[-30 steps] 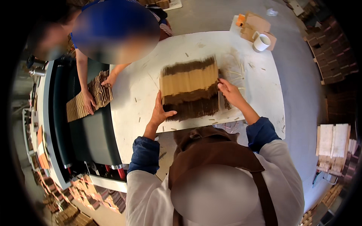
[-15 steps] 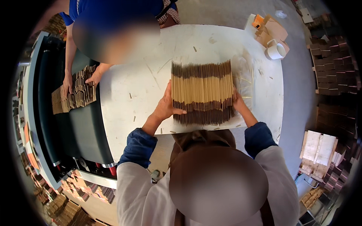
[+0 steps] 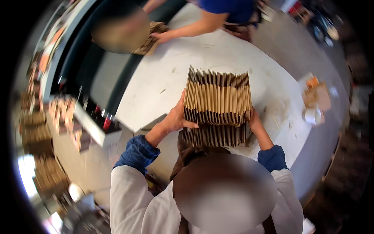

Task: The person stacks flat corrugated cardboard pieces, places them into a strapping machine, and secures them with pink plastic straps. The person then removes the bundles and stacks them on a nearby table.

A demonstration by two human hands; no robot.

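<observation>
A thick row of brown cardboard pieces (image 3: 217,99), standing on edge and packed face to face, is squeezed between my two hands. My left hand (image 3: 176,117) presses the left end, its thumb stretched along the near side. At the right end is my right hand (image 3: 254,121), its fingers partly hidden by the cardboard. The bundle is over the near part of the white table (image 3: 156,82), its near side reaching toward my body.
To the far left, a co-worker's hand (image 3: 163,36) is on another cardboard bundle (image 3: 148,48) beside a machine with a dark belt (image 3: 111,74). A white mug (image 3: 313,116) and torn carton (image 3: 322,97) stand at the right. Cardboard stacks (image 3: 37,132) stand on the floor at left.
The view has turned, so the table and machine appear rotated. My hands still hold the cardboard, which now lies nearer the table's front edge. The co-worker's arm has shifted with the other bundle.
</observation>
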